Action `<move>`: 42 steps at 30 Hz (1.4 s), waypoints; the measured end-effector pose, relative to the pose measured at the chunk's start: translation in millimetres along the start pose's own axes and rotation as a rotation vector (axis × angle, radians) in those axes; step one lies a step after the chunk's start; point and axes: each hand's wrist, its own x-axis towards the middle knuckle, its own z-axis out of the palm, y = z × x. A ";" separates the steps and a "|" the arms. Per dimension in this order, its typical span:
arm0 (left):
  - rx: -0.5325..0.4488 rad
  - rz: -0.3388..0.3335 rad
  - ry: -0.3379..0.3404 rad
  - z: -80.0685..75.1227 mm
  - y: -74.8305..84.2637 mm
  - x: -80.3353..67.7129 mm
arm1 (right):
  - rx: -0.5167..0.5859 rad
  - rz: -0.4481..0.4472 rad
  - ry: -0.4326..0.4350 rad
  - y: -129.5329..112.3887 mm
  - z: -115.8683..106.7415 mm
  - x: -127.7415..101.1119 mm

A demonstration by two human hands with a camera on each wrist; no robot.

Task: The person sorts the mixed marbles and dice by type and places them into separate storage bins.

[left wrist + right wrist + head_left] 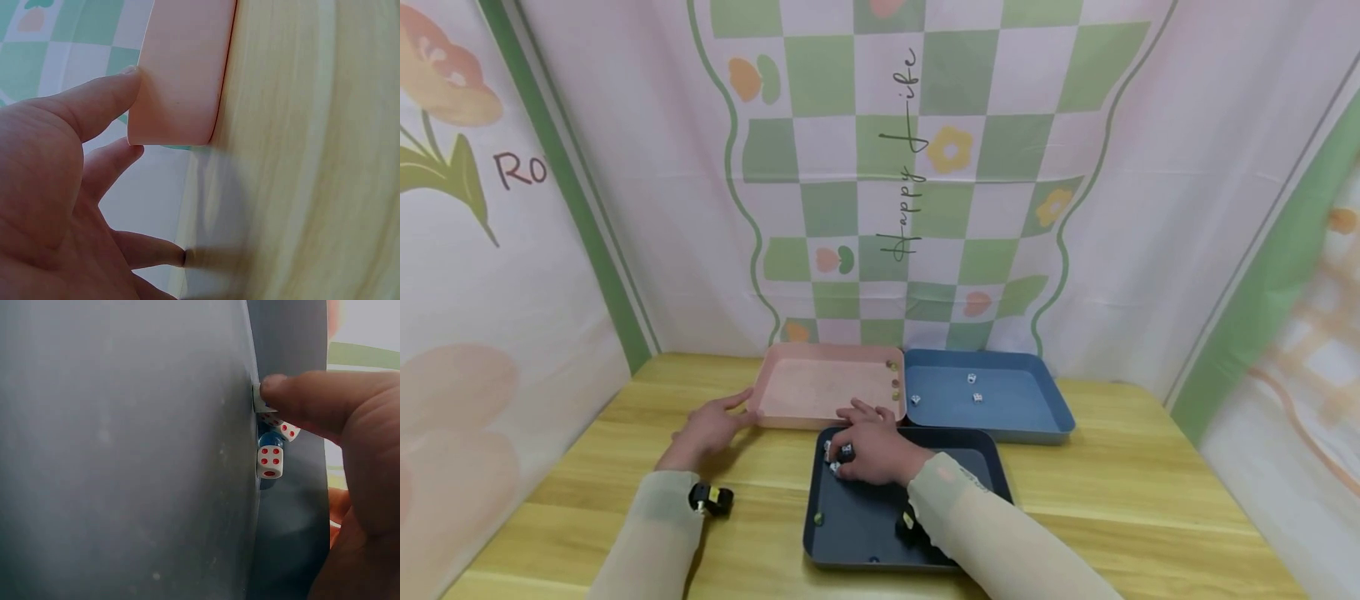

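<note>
My right hand (880,454) reaches into the far left corner of a dark tray (865,533). In the right wrist view its thumb touches a white die (257,398) against the tray wall; the index fingertip is hidden, so a grip cannot be made out. Beside it lie a white die with red pips (270,462), another tilted die (289,430) and something blue and see-through (270,439). My left hand (711,427) has its thumb and a finger touching the near left corner of a pink tray (178,81), fingers spread, holding nothing else.
A blue tray (1015,408) with several white dice stands right of the pink one. Small brownish and greenish pieces (895,395) lie along the pink tray's right side. A green piece (818,518) sits near the dark tray's left wall. A patterned curtain (820,217) hangs behind the wooden table (1120,500).
</note>
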 end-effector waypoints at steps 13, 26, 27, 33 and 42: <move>-0.005 0.004 0.004 -0.6 0.0 1.1 | 0.015 0.037 -0.010 -3.8 -4.9 2.0; -0.003 0.003 0.005 -0.8 0.2 -0.6 | 0.275 0.021 0.025 9.8 -21.6 -5.8; -0.002 0.003 0.005 -0.7 0.3 -0.4 | 0.304 0.020 0.036 12.4 -24.3 -6.7; 0.001 -0.001 0.003 -0.1 -0.1 0.6 | 0.559 0.096 0.160 37.3 -42.1 -15.8; 0.021 -0.001 0.006 1.2 0.8 -0.3 | 0.732 0.315 0.256 71.9 -63.9 -33.2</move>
